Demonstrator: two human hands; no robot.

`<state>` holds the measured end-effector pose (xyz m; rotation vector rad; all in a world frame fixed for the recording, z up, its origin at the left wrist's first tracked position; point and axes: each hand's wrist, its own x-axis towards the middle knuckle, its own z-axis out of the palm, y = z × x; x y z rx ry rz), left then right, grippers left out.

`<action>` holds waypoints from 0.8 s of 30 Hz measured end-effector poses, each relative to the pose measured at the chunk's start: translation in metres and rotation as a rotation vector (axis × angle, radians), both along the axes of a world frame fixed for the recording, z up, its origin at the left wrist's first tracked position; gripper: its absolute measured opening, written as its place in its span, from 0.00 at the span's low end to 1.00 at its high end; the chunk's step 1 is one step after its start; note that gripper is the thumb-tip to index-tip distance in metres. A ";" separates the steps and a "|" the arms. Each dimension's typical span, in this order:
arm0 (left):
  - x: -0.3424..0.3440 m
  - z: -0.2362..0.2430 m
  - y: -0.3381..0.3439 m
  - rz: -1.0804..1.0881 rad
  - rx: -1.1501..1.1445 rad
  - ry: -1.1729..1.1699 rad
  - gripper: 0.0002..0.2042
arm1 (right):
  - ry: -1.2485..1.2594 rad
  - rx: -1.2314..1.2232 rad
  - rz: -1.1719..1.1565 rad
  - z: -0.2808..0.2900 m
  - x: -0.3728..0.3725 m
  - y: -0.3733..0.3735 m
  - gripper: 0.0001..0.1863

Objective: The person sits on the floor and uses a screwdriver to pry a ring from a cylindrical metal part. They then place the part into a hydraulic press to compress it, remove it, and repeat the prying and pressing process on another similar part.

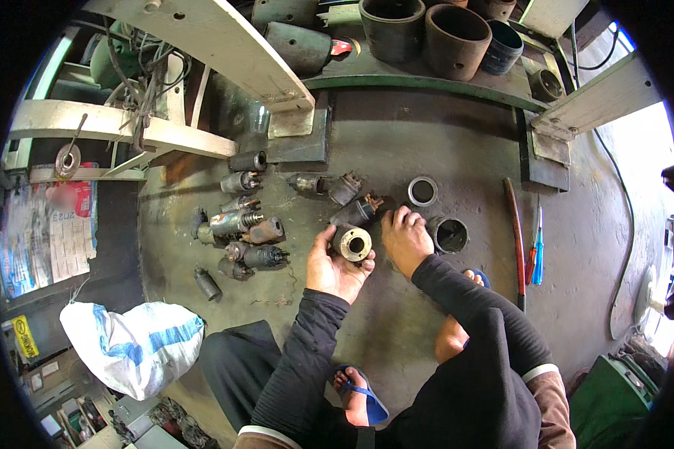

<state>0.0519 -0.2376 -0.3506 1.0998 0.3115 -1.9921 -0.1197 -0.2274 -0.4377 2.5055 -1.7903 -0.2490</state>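
Note:
My left hand [335, 271] is wrapped round a starter solenoid [344, 249], a short metal cylinder whose pale round end with a dark central hole faces up. Just beyond it is a dark solenoid [354, 212] with copper-coloured terminals; whether the held one touches it I cannot tell. My right hand [408, 241] is closed beside these terminals, fingers curled, and what they hold, if anything, is hidden. Close to its right, a dark open-topped metal cup [466, 238] stands on the floor, with a metal ring [422, 191] farther back.
Several worn solenoids [236, 222] lie to the left. A long red-brown bar [514, 239] and screwdrivers [537, 254] lie at right. Large metal cylinders [457, 41] stand on the far green-edged shelf [427, 81]. A white-and-blue sack [138, 348] slumps at lower left.

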 end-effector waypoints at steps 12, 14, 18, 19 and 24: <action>-0.013 0.003 -0.002 -0.122 0.029 -0.127 0.23 | -0.954 0.105 0.050 0.157 -0.060 -0.003 0.46; -0.036 0.013 0.003 -0.098 0.021 -0.148 0.22 | -1.038 0.077 0.100 0.163 -0.060 -0.002 0.46; -0.061 0.013 0.017 -0.161 -0.074 -0.041 0.20 | -1.092 0.085 0.104 0.156 -0.062 0.007 0.45; -0.066 0.020 0.018 -0.169 -0.074 -0.019 0.20 | -1.099 0.102 0.104 0.156 -0.064 0.008 0.45; -0.069 0.019 0.019 -0.231 -0.059 0.050 0.20 | -1.092 0.128 0.111 0.156 -0.077 0.012 0.44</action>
